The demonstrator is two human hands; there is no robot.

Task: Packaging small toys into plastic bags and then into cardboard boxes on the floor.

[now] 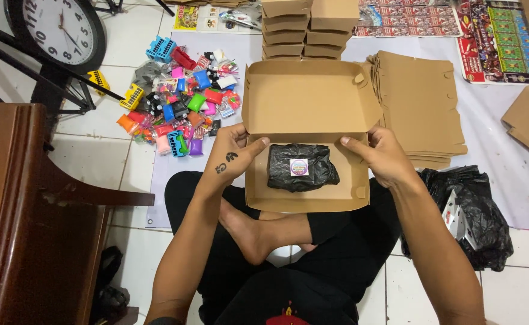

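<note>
I am holding an open brown cardboard box [305, 180] over my crossed legs, its lid standing up and tilted back away from me. Inside, a black plastic-wrapped packet [302, 167] with a small round sticker is lying flat, near the back wall

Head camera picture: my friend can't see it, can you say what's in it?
A person sitting cross-legged on a white tiled floor holds an open brown cardboard box on their lap, the left hand and right hand at its side walls. Inside lies a black plastic-wrapped bundle with a small round sticker. Beyond are a pile of small colourful toys and stacks of flat brown cardboard.
</note>
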